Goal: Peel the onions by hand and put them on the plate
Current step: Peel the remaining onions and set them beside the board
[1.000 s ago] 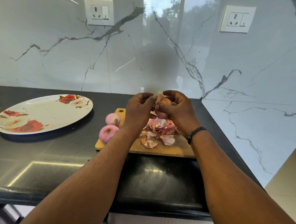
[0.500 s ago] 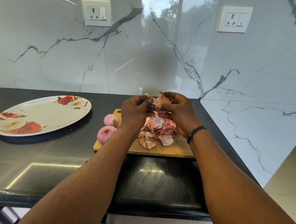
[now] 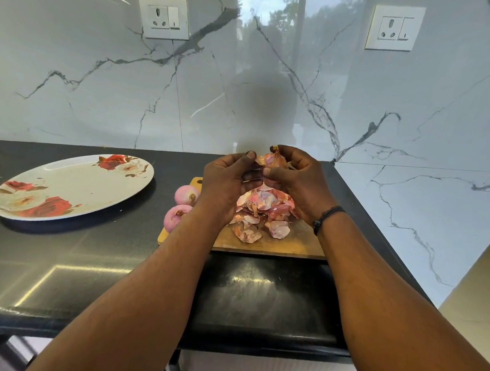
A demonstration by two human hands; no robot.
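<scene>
My right hand [image 3: 298, 180] grips a partly peeled onion [image 3: 272, 160] above the wooden cutting board [image 3: 292, 244]. My left hand [image 3: 227, 181] pinches a flap of its dry skin [image 3: 259, 161] at the onion's left side. Two peeled pink onions [image 3: 186, 194] [image 3: 176, 217] lie on the board's left end, beside my left wrist. A heap of onion skins [image 3: 265, 212] covers the board's middle, under my hands. The oval rose-patterned plate [image 3: 74, 186] lies to the left on the black counter, with no onion on it.
The black counter [image 3: 90, 262] ends at a front edge near me and at a marble wall on the right. A marble backsplash with two sockets [image 3: 163, 16] [image 3: 394, 28] stands behind.
My left hand has shifted a little along the onion's left side, pulling at the skin. The onion stays in my right hand above the board.
</scene>
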